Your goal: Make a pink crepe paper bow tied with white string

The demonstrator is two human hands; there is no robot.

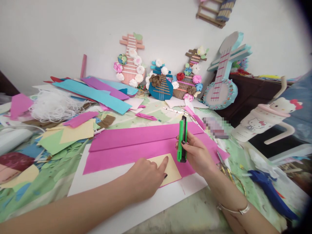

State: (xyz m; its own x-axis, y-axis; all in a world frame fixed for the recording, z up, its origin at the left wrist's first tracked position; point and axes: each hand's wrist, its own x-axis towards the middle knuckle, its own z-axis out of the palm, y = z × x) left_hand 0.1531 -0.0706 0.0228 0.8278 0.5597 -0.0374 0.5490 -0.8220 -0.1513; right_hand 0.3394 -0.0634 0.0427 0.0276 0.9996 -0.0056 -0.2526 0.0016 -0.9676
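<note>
Green and black, the stapler (182,139) is gripped between the thumb and fingers of my right hand (196,149), its long axis pointing away from me. Its near end sits just beside the right far corner of a pale yellow paper square (172,172); whether they touch I cannot tell. That square lies to the near left of the stapler, under my left hand (146,177), the closer one to it: index finger and thumb spread apart on its surface, the other fingers curled, holding nothing. Beneath it is folded magenta paper (126,138), overlapping a white sheet (146,211) on the tabletop (185,217). Scissors (227,170) lie just beyond my right wrist, a blue glue gun (269,188) farther right.
</note>
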